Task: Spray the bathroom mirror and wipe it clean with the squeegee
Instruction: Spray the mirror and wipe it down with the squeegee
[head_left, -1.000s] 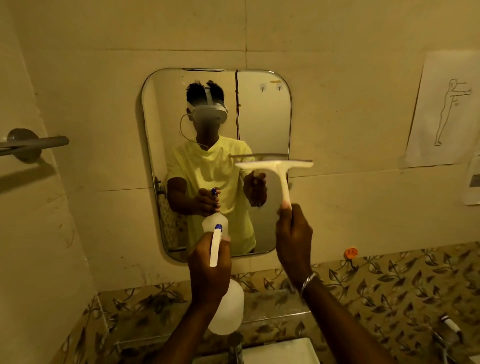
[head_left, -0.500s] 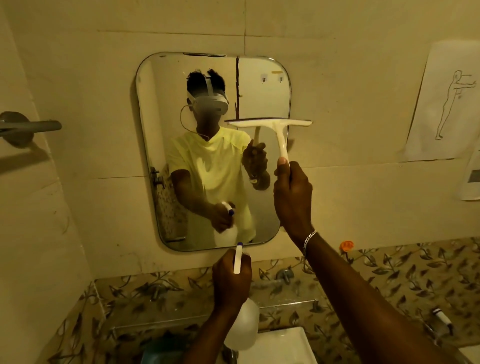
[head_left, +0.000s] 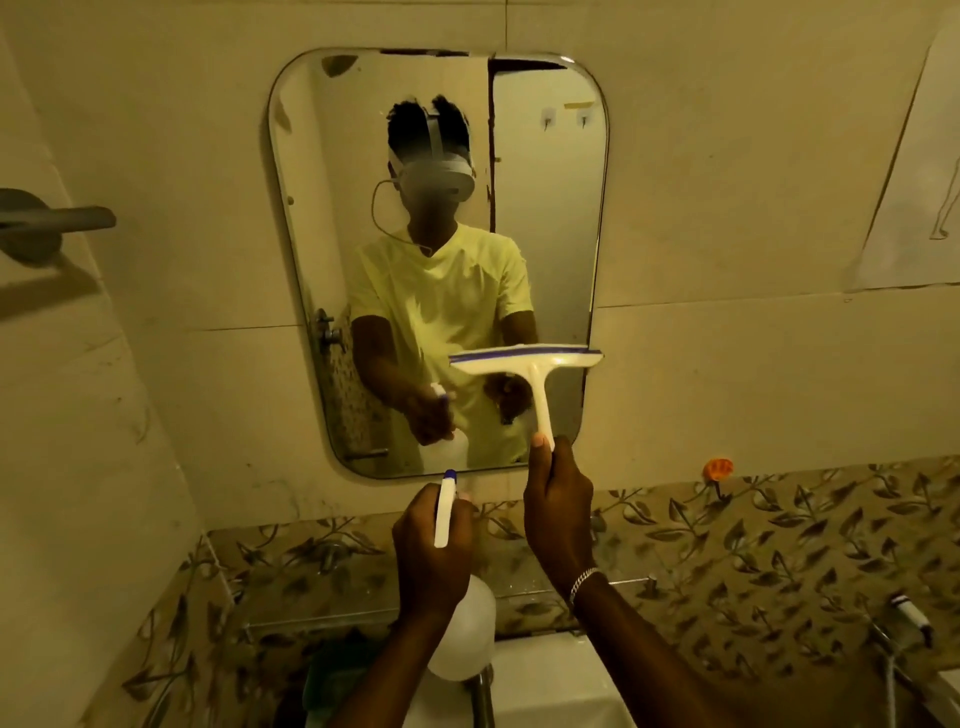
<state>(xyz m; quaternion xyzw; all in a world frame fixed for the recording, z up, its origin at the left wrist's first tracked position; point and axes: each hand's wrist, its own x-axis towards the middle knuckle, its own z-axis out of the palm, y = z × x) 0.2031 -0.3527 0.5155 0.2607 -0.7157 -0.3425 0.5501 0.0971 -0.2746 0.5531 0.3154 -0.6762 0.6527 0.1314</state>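
Observation:
The rounded bathroom mirror (head_left: 545, 218) hangs on the beige tiled wall ahead. My right hand (head_left: 558, 512) grips the handle of a white squeegee (head_left: 530, 364). Its blade is level in front of the mirror's lower right part; I cannot tell whether it touches the glass. My left hand (head_left: 434, 551) is wrapped around the neck of a white spray bottle (head_left: 465, 636) with a blue-tipped nozzle, held just below the mirror's bottom edge. The bottle's body hangs under my fist.
A grey towel bar (head_left: 57, 221) juts from the left wall. A paper sheet with a drawing (head_left: 914, 182) is taped at the right. Below are leaf-patterned tiles, a glass shelf (head_left: 524, 590), a white sink (head_left: 550, 680), an orange hook (head_left: 718, 469) and a tap at lower right.
The squeegee rose from mid-mirror towards the upper part, then came down to the mirror's lower right. My left hand with the bottle dropped below the mirror's bottom edge. The view moved closer.

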